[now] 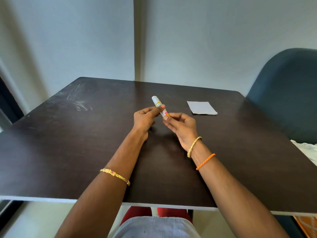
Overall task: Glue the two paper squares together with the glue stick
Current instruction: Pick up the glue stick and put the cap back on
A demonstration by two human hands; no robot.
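A white glue stick (158, 103) with a yellow band and a pink and yellow label is held tilted above the middle of the dark table (85, 134), cap on and pointing away. My left hand (145, 119) grips its upper part near the cap with thumb and fingers. My right hand (180, 124) pinches its lower end. White paper squares (201, 108) lie flat on the table to the right of my hands, stacked so I cannot tell them apart.
A dark blue chair (284, 93) stands at the table's right side, with white cloth (307, 150) on it. The wall runs close behind the table's far edge. Pale scuff marks (78, 102) show at the far left of the tabletop.
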